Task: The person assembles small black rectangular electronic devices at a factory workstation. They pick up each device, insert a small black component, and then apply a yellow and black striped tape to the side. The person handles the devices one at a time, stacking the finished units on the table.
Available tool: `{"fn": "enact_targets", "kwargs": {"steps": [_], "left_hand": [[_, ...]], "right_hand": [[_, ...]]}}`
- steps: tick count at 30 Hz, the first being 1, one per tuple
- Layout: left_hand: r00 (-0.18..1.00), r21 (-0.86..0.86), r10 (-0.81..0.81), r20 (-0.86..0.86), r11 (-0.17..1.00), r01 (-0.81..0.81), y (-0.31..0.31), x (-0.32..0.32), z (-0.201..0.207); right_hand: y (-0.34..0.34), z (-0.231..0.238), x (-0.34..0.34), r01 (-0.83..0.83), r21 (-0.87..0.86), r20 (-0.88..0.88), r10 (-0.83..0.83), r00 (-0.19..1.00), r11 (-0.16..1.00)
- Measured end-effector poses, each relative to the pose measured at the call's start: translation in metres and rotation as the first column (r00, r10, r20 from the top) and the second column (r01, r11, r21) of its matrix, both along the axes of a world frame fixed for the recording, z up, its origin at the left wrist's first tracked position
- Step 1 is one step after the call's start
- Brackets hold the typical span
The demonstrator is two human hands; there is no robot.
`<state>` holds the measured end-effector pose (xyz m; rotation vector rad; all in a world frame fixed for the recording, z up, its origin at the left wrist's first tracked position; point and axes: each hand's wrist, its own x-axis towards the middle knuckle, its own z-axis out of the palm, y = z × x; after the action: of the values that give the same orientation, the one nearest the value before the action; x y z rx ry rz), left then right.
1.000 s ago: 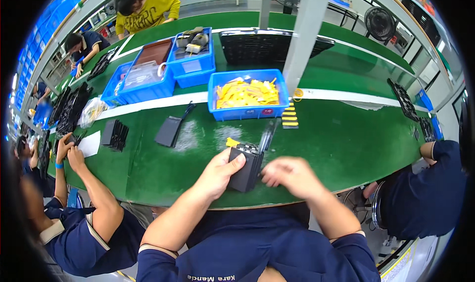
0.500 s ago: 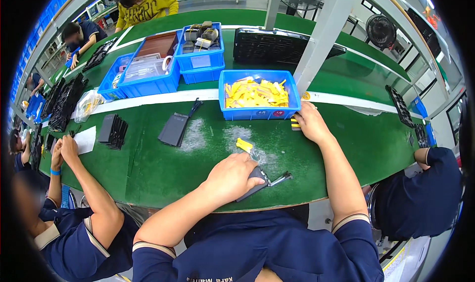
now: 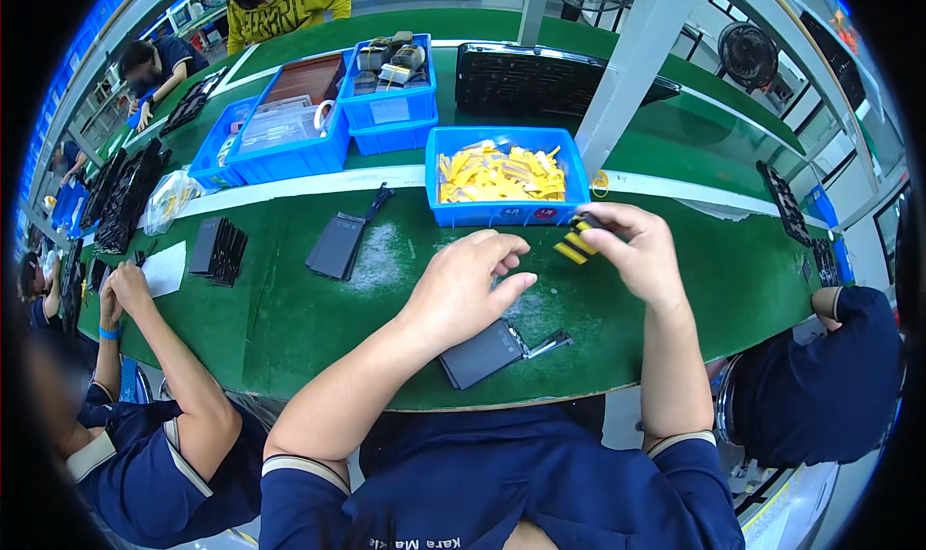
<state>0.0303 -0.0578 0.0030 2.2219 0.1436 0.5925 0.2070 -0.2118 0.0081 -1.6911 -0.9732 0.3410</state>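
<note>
My right hand [image 3: 639, 251] pinches a black-and-yellow striped piece [image 3: 573, 249] between thumb and fingers, just in front of the blue bin [image 3: 482, 214]. Yellow strips [image 3: 502, 176] are heaped inside that bin. To its left, my left hand [image 3: 468, 285] hovers with thumb and fingers apart and nothing visible in them. Below it, near the table edge, lies a small stack of flat dark grey packs [image 3: 482, 355], like battery packs, with short cable ends [image 3: 550, 343] at the right. The spot where loose yellow strips lay is covered by my left hand.
Another stack of dark packs [image 3: 336, 248] lies to the left, and more packs [image 3: 218, 251] stand in a row beside a co-worker's hands [image 3: 123, 289]. Blue bins [image 3: 289, 169] line the back. A white post [image 3: 627, 77] rises behind the yellow-filled bin.
My left hand has risen off the packs and moved up, uncovering them. My right hand has lifted the striped piece from beside the bin and brought it nearer.
</note>
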Motion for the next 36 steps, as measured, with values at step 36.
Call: {"fn": "enact_targets", "kwargs": {"steps": [36], "left_hand": [[0.96,0.256,0.262,-0.099,0.939,-0.23,0.02,0.001,-0.026]], "right_hand": [[0.04,-0.013,-0.033,0.045,0.238,-0.243,0.015,0.97,0.97]]}}
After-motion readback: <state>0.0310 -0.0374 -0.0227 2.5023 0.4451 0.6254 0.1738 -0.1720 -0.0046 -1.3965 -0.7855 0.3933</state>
